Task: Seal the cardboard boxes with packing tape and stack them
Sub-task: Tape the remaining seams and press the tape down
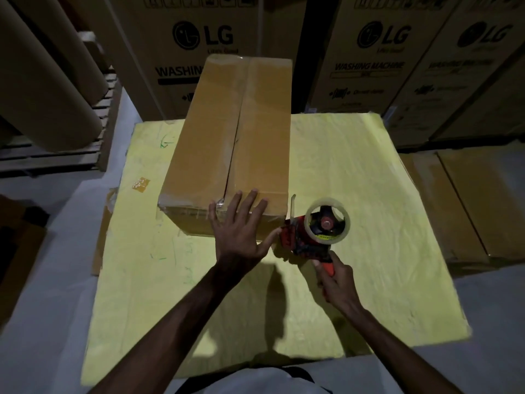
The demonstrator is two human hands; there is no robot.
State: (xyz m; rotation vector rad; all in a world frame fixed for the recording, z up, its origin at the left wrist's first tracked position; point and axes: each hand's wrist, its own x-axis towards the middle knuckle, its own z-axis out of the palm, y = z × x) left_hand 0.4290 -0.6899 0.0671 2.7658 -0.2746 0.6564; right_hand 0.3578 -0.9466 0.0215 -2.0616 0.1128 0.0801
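Taping the box's near end

My left hand (238, 229) presses flat, fingers spread, on the cardboard box (227, 143); my right hand (335, 280) grips the tape dispenser (318, 227) handle.

It was a warehouse, plainly: a dim storeroom for boxed goods. Tall cartons (187, 66) printed LG and WASHING MACHINE stood side by side along the far end. At the left, thick rolls of brown paper (48, 81) lay above a wooden pallet (51, 160). More brown boxes (466, 206) sat low at the right, on the grey floor (42, 294). In the middle was a work surface under a yellow sheet (355, 180) — a brown box (227, 137) on it, a red tape dispenser (315, 231) held beside.
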